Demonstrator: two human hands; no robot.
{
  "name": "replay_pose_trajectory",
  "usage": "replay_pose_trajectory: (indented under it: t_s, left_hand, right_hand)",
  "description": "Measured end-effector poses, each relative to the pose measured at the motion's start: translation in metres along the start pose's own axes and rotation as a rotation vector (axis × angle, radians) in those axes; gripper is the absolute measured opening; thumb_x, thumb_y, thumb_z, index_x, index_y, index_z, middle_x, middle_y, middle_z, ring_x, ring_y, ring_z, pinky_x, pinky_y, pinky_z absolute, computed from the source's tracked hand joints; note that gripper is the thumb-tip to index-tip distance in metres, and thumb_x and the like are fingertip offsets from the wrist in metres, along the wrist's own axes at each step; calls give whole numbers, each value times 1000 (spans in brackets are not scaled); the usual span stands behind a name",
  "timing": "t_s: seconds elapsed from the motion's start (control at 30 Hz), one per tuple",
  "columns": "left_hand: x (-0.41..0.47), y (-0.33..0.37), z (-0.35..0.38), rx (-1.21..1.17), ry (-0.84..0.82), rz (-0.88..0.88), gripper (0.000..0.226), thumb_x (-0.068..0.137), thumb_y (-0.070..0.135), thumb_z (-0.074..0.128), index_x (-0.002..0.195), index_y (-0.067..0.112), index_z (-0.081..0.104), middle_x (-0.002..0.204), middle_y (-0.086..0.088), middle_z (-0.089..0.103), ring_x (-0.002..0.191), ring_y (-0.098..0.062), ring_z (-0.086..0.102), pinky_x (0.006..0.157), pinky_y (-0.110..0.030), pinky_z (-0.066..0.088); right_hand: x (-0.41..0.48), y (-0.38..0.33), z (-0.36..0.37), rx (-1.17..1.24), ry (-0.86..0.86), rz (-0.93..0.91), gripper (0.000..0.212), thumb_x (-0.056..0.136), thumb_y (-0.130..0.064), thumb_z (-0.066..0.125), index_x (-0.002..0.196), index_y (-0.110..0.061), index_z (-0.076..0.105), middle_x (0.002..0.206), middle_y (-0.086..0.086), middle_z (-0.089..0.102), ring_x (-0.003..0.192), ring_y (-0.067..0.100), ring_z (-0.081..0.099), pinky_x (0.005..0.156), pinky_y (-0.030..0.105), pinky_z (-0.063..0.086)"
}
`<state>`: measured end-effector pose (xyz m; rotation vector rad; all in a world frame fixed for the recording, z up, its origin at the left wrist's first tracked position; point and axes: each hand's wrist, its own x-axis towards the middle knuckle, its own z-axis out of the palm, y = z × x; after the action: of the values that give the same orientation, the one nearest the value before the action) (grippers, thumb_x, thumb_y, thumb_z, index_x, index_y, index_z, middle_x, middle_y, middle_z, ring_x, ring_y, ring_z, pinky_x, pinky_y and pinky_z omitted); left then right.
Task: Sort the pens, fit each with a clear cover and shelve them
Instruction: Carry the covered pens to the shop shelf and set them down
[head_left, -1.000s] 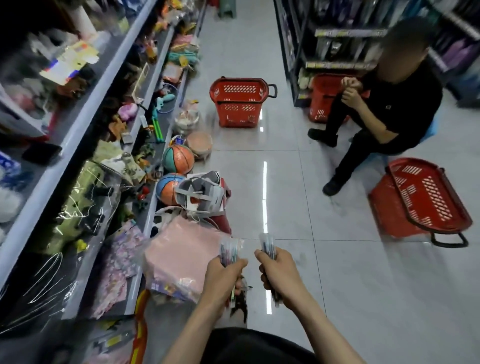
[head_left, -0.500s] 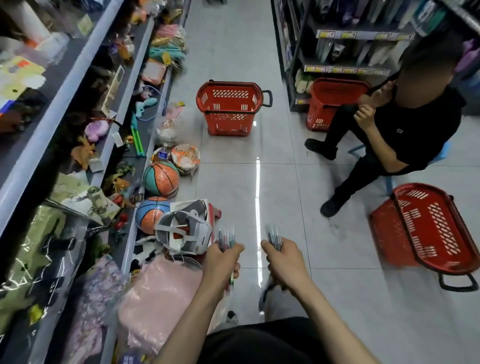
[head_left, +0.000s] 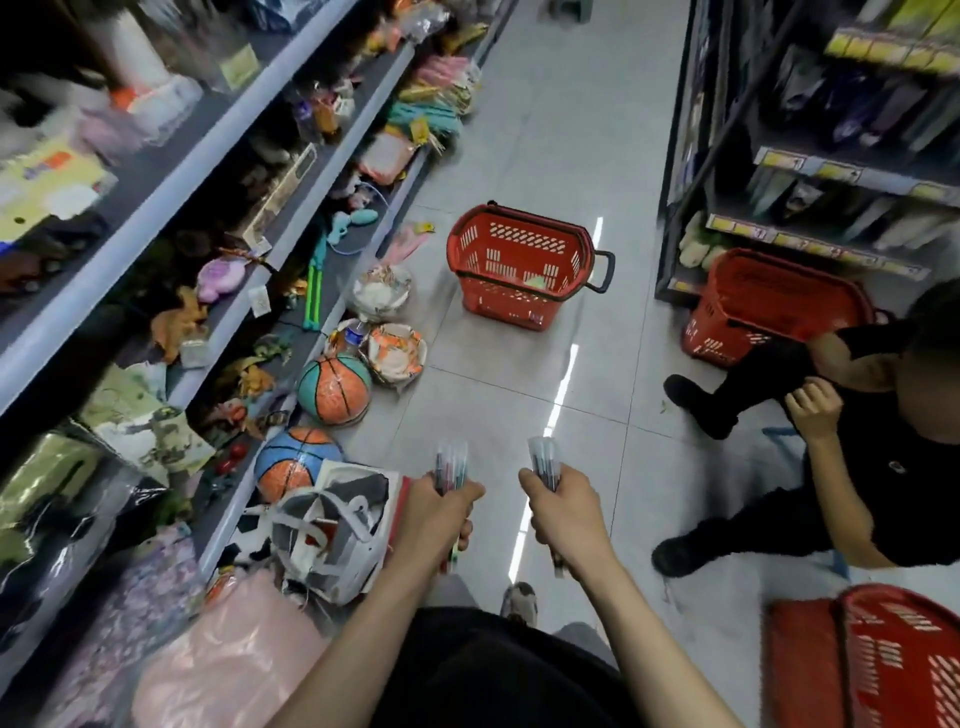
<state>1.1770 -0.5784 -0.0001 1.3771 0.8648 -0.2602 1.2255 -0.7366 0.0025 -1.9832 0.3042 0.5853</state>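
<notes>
A: Where are the pens?

B: In two bundles, one in each fist, held over the tiled floor (head_left: 545, 130) of a shop aisle. The left hand (head_left: 439, 512) has its fingers curled tight round a bundle of pens (head_left: 451, 465) that stands upright, with ends poking out above and below the fist. The right hand (head_left: 563, 512) grips a second bundle (head_left: 544, 460) the same way, near the first but not touching it.

A: Are the clear covers on?

B: The upper ends look translucent. With the blur, I cannot tell covers from caps.

A: And around them?

B: A toy shelf (head_left: 156, 208) runs along the left. On the floor at its foot lie an orange-and-teal basketball (head_left: 335, 387) and, nearer, a blue-and-orange basketball (head_left: 296, 460). A red shopping basket (head_left: 519, 265) stands mid-aisle ahead. On the right a person in black (head_left: 883, 467) sits between a far red basket (head_left: 769, 306) and a near red basket (head_left: 893, 670).
</notes>
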Motion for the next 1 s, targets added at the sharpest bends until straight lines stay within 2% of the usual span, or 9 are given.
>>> replay_pose_trajectory:
  t_s: [0.3,0.47,0.6,0.77,0.9,1.0]
  left_hand:
    - [131,103,-2,-90,175,20,16,87,15,72,80,13,57,57,-2,53,44,-17,49,45,-27,38]
    - [199,172,-16,-145,180,46,19,81,22,72,84,16,55,60,-1,51,46,-17,46,44,-26,36]
    - [245,216,-23,-190,172,54,19,81,20,72,88,15,55,61,-1,49,48,-18,45,44,-26,35]
    - [299,261,-24,-194,222,22,22,75,25,72,86,14,56,63,-2,49,48,-18,46,45,-27,35]
    - [351,300,-17,-217,281,26,18,81,17,70,82,12,53,63,-7,46,46,-18,43,44,-27,33]
    - [387,339,-8,-261,354,40,17,82,13,70,77,12,54,61,-7,45,44,-18,41,43,-27,32]
  right_hand:
    - [146,-99,27,-132,-134,-53,31,85,-42,61,70,-18,49,60,-1,55,56,23,53,59,39,49]
    - [218,-180,45,-179,-97,-112,32,87,-41,59,70,-17,47,58,2,55,55,27,55,59,45,54]
    - [269,-224,57,-196,-75,-126,32,84,-46,57,72,-16,51,60,5,60,65,36,64,64,51,58]
    - [335,-267,65,-238,-127,-125,32,82,-46,58,69,-19,49,56,0,55,56,26,55,62,49,56]
    - [400,-310,72,-331,-183,-177,34,91,-43,60,70,-19,49,60,-1,57,63,23,58,66,41,49]
    - [452,-349,74,-337,-266,-242,32,93,-37,62,69,-18,52,59,4,61,61,27,62,63,44,52]
